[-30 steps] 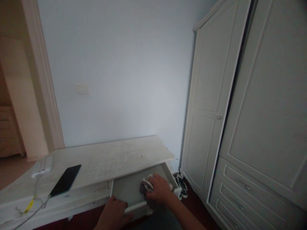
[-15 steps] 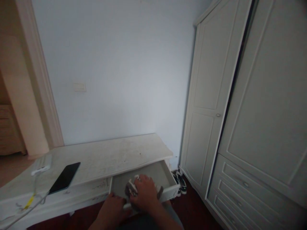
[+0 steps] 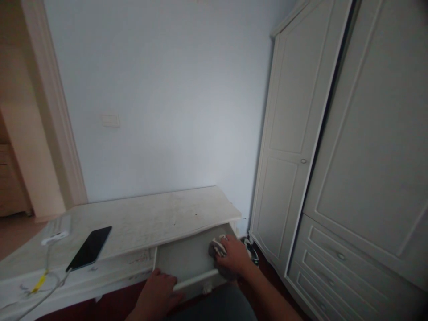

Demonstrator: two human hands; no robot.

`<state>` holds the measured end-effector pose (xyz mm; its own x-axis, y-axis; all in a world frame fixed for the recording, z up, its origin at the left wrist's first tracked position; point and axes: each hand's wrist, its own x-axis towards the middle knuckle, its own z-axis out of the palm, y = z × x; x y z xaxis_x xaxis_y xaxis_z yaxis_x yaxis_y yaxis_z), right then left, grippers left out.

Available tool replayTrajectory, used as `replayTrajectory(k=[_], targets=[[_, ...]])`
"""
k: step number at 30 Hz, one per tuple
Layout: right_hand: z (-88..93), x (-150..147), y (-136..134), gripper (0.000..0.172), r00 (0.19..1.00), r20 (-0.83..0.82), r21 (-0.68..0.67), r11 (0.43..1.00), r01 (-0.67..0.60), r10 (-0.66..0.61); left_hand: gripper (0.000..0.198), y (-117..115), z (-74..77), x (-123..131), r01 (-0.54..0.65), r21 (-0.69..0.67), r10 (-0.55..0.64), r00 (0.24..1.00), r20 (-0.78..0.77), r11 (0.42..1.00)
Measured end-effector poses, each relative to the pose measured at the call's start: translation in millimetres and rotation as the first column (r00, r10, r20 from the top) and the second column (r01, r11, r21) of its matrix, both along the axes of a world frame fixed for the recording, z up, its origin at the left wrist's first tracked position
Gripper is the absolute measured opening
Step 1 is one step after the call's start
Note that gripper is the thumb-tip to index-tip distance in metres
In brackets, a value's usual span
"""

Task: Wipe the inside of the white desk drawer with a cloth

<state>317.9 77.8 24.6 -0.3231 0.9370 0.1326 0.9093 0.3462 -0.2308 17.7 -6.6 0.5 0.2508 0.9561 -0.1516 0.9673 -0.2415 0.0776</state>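
Observation:
A shallow drawer (image 3: 187, 257) is pulled out of the white desk (image 3: 147, 218). My left hand (image 3: 157, 287) grips the drawer's front left corner, with its fingers curled over the edge. At the drawer's right end, my right hand (image 3: 235, 255) is closed around a bunched grey-and-white cloth (image 3: 218, 248). Part of that cloth hangs down by the drawer front, and the rest is hidden under the fingers. A small knob (image 3: 207, 288) shows on the drawer front.
A dark phone (image 3: 90, 248) with a cable lies on the desk's left part, near a white power strip (image 3: 56, 232). Dark shoes (image 3: 249, 247) stand on the floor beside the desk. A tall white wardrobe (image 3: 284, 133) rises at the right, and a wall (image 3: 167, 98) backs the desk.
My right hand has moved with the cloth from the middle of the drawer to its right end. My left hand stays at the left corner.

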Motion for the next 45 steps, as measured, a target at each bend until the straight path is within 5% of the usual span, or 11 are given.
replayTrajectory(k=[5,13,16,20,27,31,45], targets=[[2.5,-2.5,3.5,0.041,0.999,0.031,0.0,0.999,-0.042,0.042,0.051,-1.0,4.6,2.1,-0.012,-0.016,0.012,1.0,0.004,1.0],[-11.3,-103.7,-31.3,0.045,0.981,-0.144,0.063,0.99,-0.124,0.132,0.053,-0.3,4.2,4.7,-0.012,0.002,0.012,1.0,0.014,1.0],[-14.2,-120.7,-37.0,0.043,0.961,-0.192,0.074,0.98,-0.186,0.197,0.049,0.9,4.7,5.1,-0.002,-0.008,0.002,1.0,0.014,1.0],[-15.1,-102.8,-29.5,0.045,0.97,-0.184,0.045,0.987,-0.154,0.16,0.05,-0.7,5.8,3.9,-0.019,-0.006,0.019,1.0,0.011,1.0],[-5.9,-16.4,0.6,0.043,0.999,-0.031,-0.004,0.999,-0.038,0.038,0.052,0.8,-0.4,2.2,-0.008,0.005,0.008,1.0,0.005,1.0],[-0.6,8.6,10.7,0.037,0.999,0.008,-0.012,0.999,-0.036,0.036,0.051,3.9,-6.3,-1.1,0.008,0.024,-0.008,1.0,0.004,1.0],[-2.6,-98.5,-25.2,0.044,0.992,-0.021,0.026,0.992,-0.127,0.128,0.053,3.2,-6.5,-2.2,0.016,0.026,-0.016,1.0,0.003,1.0]])
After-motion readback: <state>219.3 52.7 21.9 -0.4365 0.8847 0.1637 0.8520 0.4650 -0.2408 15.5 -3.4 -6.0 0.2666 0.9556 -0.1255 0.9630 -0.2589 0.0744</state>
